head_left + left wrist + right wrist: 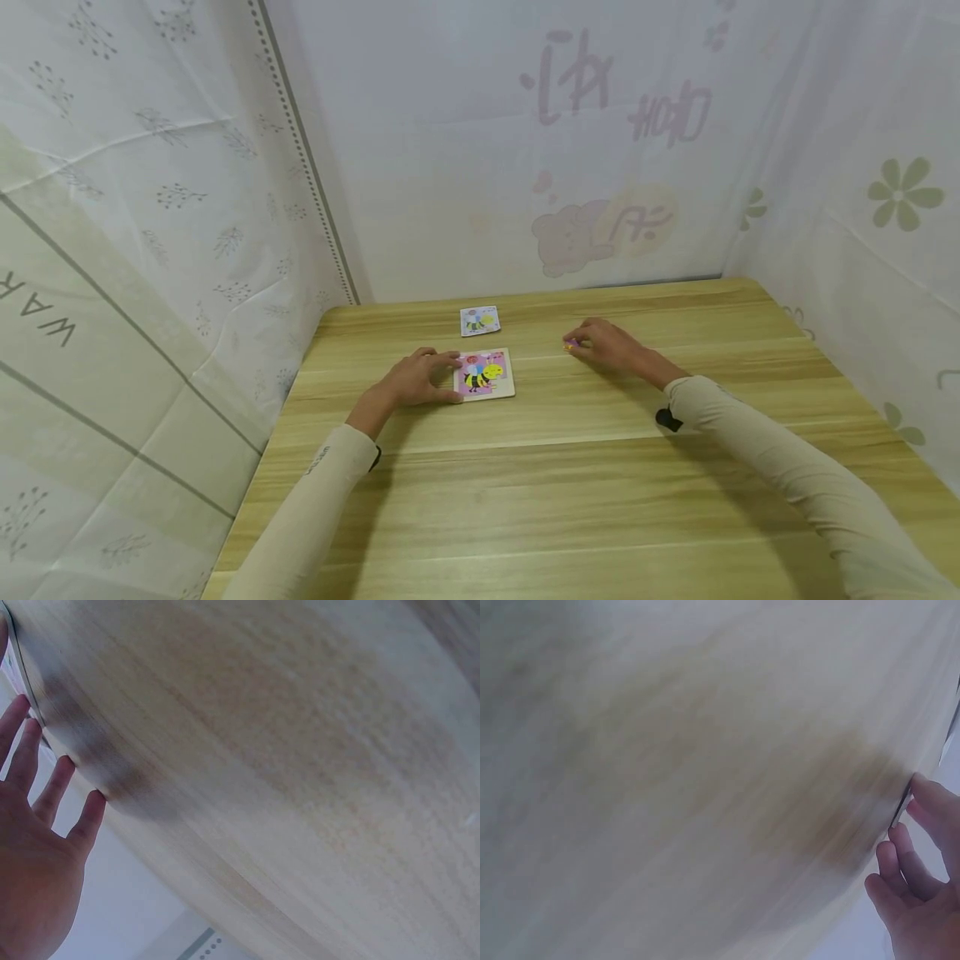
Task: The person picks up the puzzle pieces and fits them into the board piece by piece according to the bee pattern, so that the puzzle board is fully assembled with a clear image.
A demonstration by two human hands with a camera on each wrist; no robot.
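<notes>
A square puzzle board (507, 388) with a bee on a pink ground lies flat on the table, its lower right part showing pale bare board. My left hand (412, 379) rests at its left side, thumb at the near corner and fingertips at the far one. In the left wrist view the fingers (52, 791) are straight and spread. Off to the right, my right hand (611, 346) pinches a small purple and orange puzzle piece (571, 344) between thumb and fingers. The right wrist view shows that piece (902, 806) edge-on at the fingertips.
Behind the board lies a small picture card (480, 321) with a similar bee. The wooden table (480, 517) meets a printed curtain (450, 167) at its back, with more hanging cloth on both sides.
</notes>
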